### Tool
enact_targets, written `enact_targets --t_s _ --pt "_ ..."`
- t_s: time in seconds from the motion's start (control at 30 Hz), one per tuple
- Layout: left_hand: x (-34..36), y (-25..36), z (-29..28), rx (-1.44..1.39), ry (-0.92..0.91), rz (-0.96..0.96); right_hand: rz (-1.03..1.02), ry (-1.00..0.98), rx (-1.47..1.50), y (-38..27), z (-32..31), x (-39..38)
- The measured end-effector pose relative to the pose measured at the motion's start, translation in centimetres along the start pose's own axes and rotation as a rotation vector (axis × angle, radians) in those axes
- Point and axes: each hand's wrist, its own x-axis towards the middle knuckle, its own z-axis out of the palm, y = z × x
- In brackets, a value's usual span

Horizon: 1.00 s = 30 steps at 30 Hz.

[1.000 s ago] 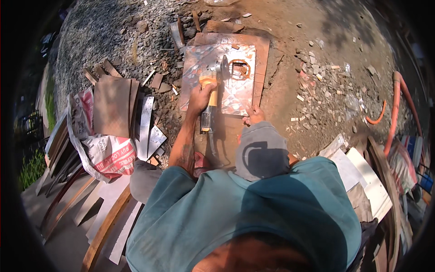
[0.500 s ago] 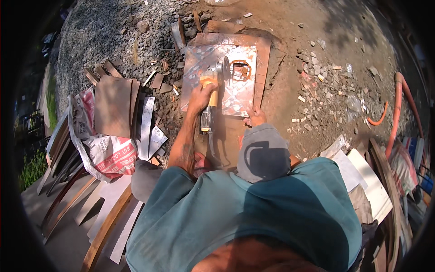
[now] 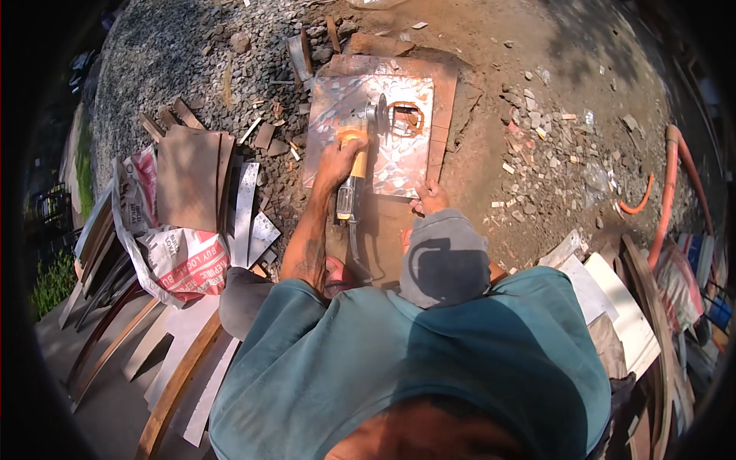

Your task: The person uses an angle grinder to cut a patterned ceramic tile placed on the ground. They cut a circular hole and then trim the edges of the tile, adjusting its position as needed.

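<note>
My left hand (image 3: 335, 163) is wrapped round the yellow body of an angle grinder (image 3: 353, 138). The grinder's disc (image 3: 382, 115) stands on edge at the left side of a rounded cut-out in a patterned tile (image 3: 399, 170). Orange-brown shows along the rim of that opening. With fingers closed, my right hand (image 3: 431, 198) pinches the tile's near right corner. Beneath the patterned tile lies a larger reddish-brown tile (image 3: 444, 100), showing along the far and right sides. A grey cord (image 3: 354, 244) trails from the grinder toward me.
Gravel (image 3: 192, 57) and broken tile cover the ground ahead left. Brown tiles (image 3: 188, 178) and a torn red-and-white bag (image 3: 188, 264) stand at the left, beside wooden strips (image 3: 180, 387). Rubble (image 3: 537, 146), an orange hose (image 3: 668, 199) and white boards (image 3: 625, 310) lie at the right.
The whole view has shifted very slightly. My left hand still holds the grinder at the cut-out, and my right hand keeps its grip on the tile corner.
</note>
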Motion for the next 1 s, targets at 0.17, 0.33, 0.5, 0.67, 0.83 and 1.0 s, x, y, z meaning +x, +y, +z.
enact_targets --t_s 0.17,0.33,0.5,0.67,0.83,1.0 --pt "0.1 0.1 0.0 -0.013 -0.016 0.0 -0.018 0.025 0.0 0.9 0.0 0.5" --pt "0.5 0.0 0.0 0.052 -0.009 -0.03 -0.048 0.011 0.016 1.0 0.0 0.6" --pt "-0.2 0.3 -0.3 -0.017 -0.013 -0.012 -0.008 -0.021 0.002 0.7 -0.2 0.4" --pt "1.4 -3.2 -1.3 -0.53 -0.07 -0.033 0.046 -0.049 0.126 0.5 -1.2 1.6" --pt "-2.2 -2.4 -4.4 -0.776 -0.098 -0.04 -0.048 -0.067 0.191 -3.3 -1.2 1.6" --pt "-3.6 -3.7 -7.0 -0.974 -0.148 -0.067 -0.264 -0.219 0.204 -9.2 1.1 1.0"
